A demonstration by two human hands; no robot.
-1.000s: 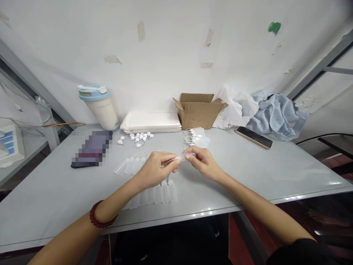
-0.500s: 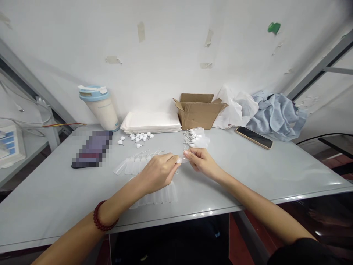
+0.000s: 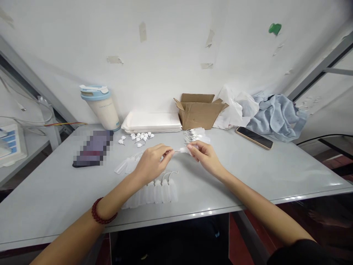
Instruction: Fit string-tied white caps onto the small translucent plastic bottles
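My left hand and my right hand meet above the middle of the grey table. My right hand grips a small translucent plastic bottle. My left fingers pinch at its tip, on a small piece I cannot make out. A row of similar small bottles lies on the table just below my left hand. Another row of bottles lies to the left. A pile of bottles sits behind my right hand. Several small white caps are scattered further back.
At the back stand a lidded cup, a stack of white trays, an open cardboard box, a white plastic bag and blue cloth. A phone lies right; a dark blurred object lies left.
Both hands have lifted and moved slightly away from me with the bottle. The row of bottles under my left hand is now more exposed.
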